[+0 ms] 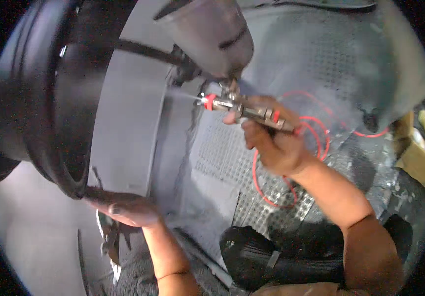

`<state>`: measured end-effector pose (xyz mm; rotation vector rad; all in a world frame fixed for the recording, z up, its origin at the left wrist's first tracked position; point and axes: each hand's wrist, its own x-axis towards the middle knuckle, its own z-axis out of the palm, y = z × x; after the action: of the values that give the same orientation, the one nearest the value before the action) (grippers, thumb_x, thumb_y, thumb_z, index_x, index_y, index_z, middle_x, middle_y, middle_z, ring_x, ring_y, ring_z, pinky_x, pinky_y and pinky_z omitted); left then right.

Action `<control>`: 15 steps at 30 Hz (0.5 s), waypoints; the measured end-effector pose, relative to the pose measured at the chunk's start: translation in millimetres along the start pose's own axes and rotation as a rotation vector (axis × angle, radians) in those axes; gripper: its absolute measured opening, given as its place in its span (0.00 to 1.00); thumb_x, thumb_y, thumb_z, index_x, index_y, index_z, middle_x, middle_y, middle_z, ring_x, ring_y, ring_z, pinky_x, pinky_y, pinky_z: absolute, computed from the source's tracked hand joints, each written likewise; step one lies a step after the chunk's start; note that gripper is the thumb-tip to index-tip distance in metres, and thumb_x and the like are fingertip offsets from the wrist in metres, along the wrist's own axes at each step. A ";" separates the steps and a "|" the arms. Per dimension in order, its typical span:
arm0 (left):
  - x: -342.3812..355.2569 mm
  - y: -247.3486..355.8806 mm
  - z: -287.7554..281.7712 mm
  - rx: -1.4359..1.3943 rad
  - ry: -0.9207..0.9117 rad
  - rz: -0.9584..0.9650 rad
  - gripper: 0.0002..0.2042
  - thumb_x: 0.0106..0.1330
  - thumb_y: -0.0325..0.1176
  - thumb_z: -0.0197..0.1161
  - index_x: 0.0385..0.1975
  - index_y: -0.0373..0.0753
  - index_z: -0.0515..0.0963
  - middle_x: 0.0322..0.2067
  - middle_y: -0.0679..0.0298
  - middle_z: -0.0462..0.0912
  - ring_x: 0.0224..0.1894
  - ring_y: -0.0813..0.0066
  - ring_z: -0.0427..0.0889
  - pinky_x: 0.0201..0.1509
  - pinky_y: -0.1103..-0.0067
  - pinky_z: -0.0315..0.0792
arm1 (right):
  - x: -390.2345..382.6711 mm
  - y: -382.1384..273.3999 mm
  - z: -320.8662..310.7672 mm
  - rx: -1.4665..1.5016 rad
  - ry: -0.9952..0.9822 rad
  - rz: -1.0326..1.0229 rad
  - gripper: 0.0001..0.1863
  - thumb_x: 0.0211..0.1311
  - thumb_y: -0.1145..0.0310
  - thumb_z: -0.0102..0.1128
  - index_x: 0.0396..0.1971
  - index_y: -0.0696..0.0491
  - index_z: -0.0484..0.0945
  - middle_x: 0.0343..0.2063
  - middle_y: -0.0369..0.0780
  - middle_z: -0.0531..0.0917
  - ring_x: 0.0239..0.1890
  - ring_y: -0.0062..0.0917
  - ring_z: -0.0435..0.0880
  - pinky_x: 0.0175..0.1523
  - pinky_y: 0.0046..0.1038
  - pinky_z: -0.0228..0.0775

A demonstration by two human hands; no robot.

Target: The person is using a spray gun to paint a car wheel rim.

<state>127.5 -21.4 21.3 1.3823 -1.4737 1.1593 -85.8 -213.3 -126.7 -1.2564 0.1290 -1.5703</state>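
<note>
My right hand (274, 140) is closed around a metal spray gun (242, 109) with red rings, held roughly level with its nozzle facing left. A grey paint cup (217, 37) is mounted on top of the gun. Fine pale mist leaves the nozzle toward a large dark wheel rim (40, 98) at the left. My left hand (123, 207) is at the rim's lower edge, palm turned up and fingers stretched out, the fingertips seeming to touch it. Its fingertips are in shadow and partly hidden.
A thin red air hose (257, 180) loops over the perforated floor mat (222, 158) below my right hand. Behind the gun a dark bar (146, 49) runs to the rim. A grey panel (123, 118) stands beyond it. A torn cardboard box (417, 160) lies far right.
</note>
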 end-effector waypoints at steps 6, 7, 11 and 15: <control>44.5 72.4 30.6 0.180 0.091 0.341 0.40 0.71 0.56 0.52 0.68 0.22 0.57 0.63 0.42 0.63 0.65 0.49 0.64 0.70 0.58 0.58 | -12.8 -46.7 -34.4 -0.188 0.147 0.003 0.14 0.67 0.75 0.61 0.50 0.58 0.75 0.37 0.40 0.86 0.30 0.21 0.82 0.38 0.24 0.74; 41.9 73.2 40.7 0.168 0.048 0.368 0.38 0.71 0.56 0.53 0.67 0.25 0.61 0.63 0.43 0.66 0.64 0.50 0.66 0.68 0.59 0.60 | -15.6 -41.9 -39.1 -0.223 0.197 0.001 0.13 0.68 0.74 0.60 0.50 0.58 0.75 0.36 0.39 0.87 0.30 0.18 0.81 0.38 0.23 0.73; 68.4 115.8 45.4 0.126 0.009 0.410 0.32 0.69 0.53 0.56 0.61 0.29 0.73 0.57 0.50 0.77 0.58 0.55 0.73 0.63 0.63 0.64 | -17.4 -88.5 -58.1 -0.484 0.272 -0.010 0.11 0.70 0.70 0.58 0.49 0.58 0.77 0.34 0.36 0.86 0.27 0.16 0.78 0.35 0.22 0.72; 87.5 138.1 53.6 0.219 -0.064 0.392 0.30 0.62 0.54 0.60 0.58 0.38 0.79 0.54 0.65 0.80 0.51 0.68 0.75 0.59 0.73 0.60 | -4.8 -130.6 -51.5 -0.499 0.292 -0.066 0.12 0.72 0.70 0.57 0.50 0.58 0.76 0.37 0.37 0.86 0.21 0.11 0.73 0.27 0.17 0.66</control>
<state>-15.9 -98.5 76.8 1.3169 -1.7578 1.5727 -209.6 -179.6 -69.5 -1.4060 0.7081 -1.8400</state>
